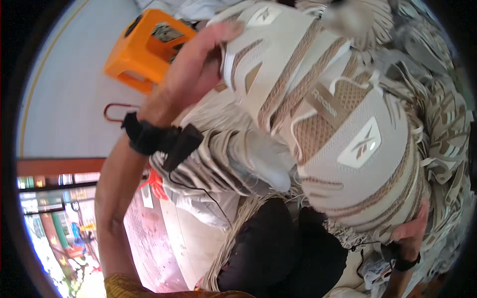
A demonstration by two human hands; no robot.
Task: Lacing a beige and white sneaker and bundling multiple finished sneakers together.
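Note:
A stack of cream and tan shoe uppers (357, 144) stretches across the middle and upper part of the view, nested one in another. My left hand (203, 62) grips its far left end, thumb over the outer face. Around the near right end of the same stack curls my right hand (412, 223), mostly hidden behind the pieces. Below the stack lies another row of nested grey-beige uppers (223, 154). Both wrists wear black straps, and the left one carries a small dark box (184, 146) with a thin cable.
An orange plastic stool (134, 54) stands at the upper left by a pale wall. Heaped uppers (442, 134) crowd the right side. A bundle of pale cords (243, 223) runs beside my black-clad legs (278, 248). Bright outdoor light comes in at the lower left.

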